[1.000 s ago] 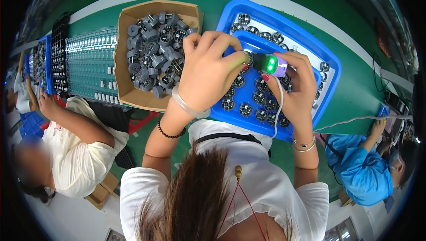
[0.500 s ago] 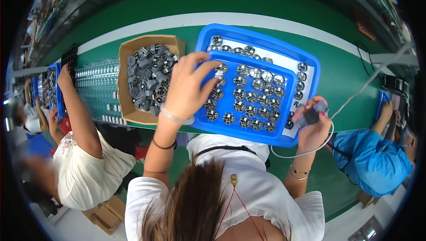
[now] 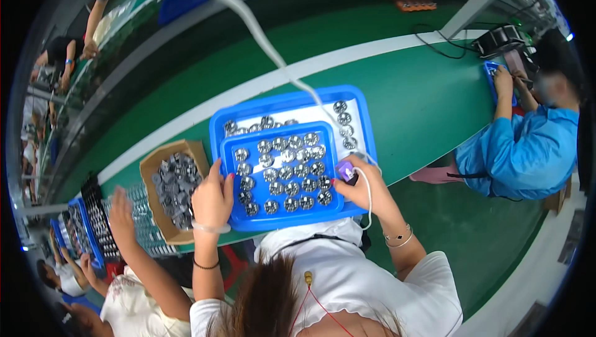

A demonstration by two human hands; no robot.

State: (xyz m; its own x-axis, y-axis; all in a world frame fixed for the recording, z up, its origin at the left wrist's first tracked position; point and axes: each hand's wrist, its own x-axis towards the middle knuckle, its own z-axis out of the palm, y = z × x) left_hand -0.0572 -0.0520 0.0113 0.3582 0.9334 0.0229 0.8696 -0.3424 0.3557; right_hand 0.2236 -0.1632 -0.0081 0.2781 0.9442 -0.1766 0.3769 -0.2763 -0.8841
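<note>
A smaller blue tray (image 3: 288,216) rests on a larger blue tray (image 3: 359,102) and holds several round metallic parts (image 3: 287,172) in loose rows. My left hand (image 3: 213,199) is closed on the smaller tray's left rim, thumb along the edge. At the tray's right edge, my right hand (image 3: 363,189) grips a small dark block with a purple glow (image 3: 346,172), from which a white cable (image 3: 370,197) runs. What that block is cannot be made out. More round parts (image 3: 344,118) lie on white lining in the larger tray.
Left of the trays stands an open cardboard box (image 3: 149,172) of grey plug-like parts (image 3: 176,182). Beyond it, a co-worker's hand (image 3: 121,213) hovers over clear plastic trays (image 3: 144,228). A person in blue (image 3: 518,150) sits at right. The white cable (image 3: 261,36) hangs across the bench.
My left hand has gone from above the parts to the smaller tray's left rim. My right hand has brought the cabled block against the tray's right edge. The view has turned.
</note>
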